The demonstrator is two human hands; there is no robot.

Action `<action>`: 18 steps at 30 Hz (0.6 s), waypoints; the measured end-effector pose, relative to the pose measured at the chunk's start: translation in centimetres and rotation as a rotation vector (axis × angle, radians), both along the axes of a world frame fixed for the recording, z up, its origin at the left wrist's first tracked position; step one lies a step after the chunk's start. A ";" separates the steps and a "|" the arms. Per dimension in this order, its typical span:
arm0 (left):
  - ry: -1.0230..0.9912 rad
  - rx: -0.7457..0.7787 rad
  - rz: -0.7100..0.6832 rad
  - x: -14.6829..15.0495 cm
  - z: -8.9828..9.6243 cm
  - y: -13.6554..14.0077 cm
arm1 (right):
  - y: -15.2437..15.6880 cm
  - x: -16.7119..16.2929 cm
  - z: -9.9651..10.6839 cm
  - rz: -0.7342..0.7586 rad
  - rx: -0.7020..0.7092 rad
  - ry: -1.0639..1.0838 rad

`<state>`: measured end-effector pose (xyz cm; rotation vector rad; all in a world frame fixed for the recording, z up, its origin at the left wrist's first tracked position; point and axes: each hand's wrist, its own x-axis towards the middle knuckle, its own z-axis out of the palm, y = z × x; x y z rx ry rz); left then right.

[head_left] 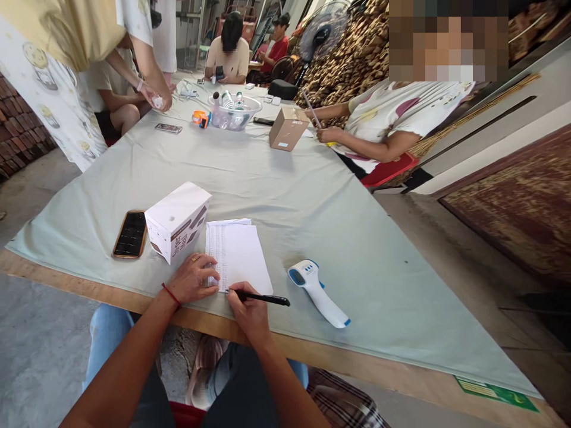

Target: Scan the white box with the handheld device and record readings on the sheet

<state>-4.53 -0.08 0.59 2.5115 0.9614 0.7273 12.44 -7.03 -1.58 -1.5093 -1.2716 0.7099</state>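
Observation:
My right hand (250, 310) grips a black pen (267, 298), its tip at the lower edge of a white notepad (244, 255). A column of small handwriting runs down the pad's left side. My left hand (196, 278) lies on the table at the pad's left edge, fingers apart, fingertips on the paper. Just beyond that hand stands a white box (178, 217) with dark print. Left of the box lies a phone (129, 234) in an orange-brown case. A white and blue infrared thermometer (319, 291) rests to the right of the pad.
Farther along the cloth-covered table (357, 255) are a cardboard box (289, 129), a clear basin (234, 113) of bottles, an orange item (201, 119) and another phone (168, 128). A person (388, 113) sits at right holding paper; others are at left and far end. A fan (320, 37) stands behind.

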 end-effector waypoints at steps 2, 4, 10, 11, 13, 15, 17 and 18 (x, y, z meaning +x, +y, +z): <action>-0.002 0.002 0.001 0.0 0.0 0.0 | 0.0 0.0 0.0 -0.011 -0.004 0.008; -0.009 0.008 0.001 0.0 -0.1 0.0 | 0.0 -0.1 0.0 -0.023 -0.002 0.026; -0.011 0.012 -0.001 0.0 -0.3 0.0 | 0.0 0.0 0.3 -0.035 0.021 0.056; -0.009 0.008 0.001 0.0 -0.3 0.0 | 0.0 0.1 0.3 -0.032 0.014 0.047; -0.008 0.001 0.002 0.0 -0.2 0.0 | 0.0 0.2 0.2 -0.032 -0.002 0.024; -0.009 -0.001 0.003 0.0 -0.1 0.0 | 0.1 0.3 0.1 -0.031 -0.012 0.006; -0.011 -0.006 0.005 0.0 0.0 0.0 | 0.0 0.2 -0.1 -0.024 -0.007 -0.005; -0.010 -0.008 0.007 0.0 0.0 0.0 | 0.0 0.1 -0.2 -0.023 0.006 -0.010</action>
